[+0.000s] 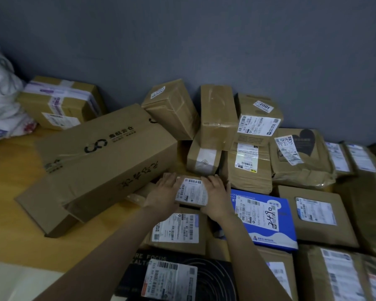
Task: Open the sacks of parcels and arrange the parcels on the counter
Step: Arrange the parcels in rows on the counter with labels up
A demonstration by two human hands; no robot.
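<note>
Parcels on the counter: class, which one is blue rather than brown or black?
The blue parcel, just right of the right hand, with "2480" handwritten on its white label. The parcels around it are brown cardboard or black.

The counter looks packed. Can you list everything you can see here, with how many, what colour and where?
Small parcel: one, brown with a white label, centre, held between both hands.
Long box: one, brown with black print, left of centre, lying tilted on a flat brown box.
Blue parcel: one, blue and white, right of the hands.
Black parcel: one, black with a white label, bottom centre.
Other parcels: many, mostly brown with white labels, stacked along the wall and filling the right side; too many to count.
Sack: one, white, far left edge.
Counter: one, light wood.
Wall: grey, behind.
Left hand: on the small parcel's left side.
Right hand: on its right side.
</note>
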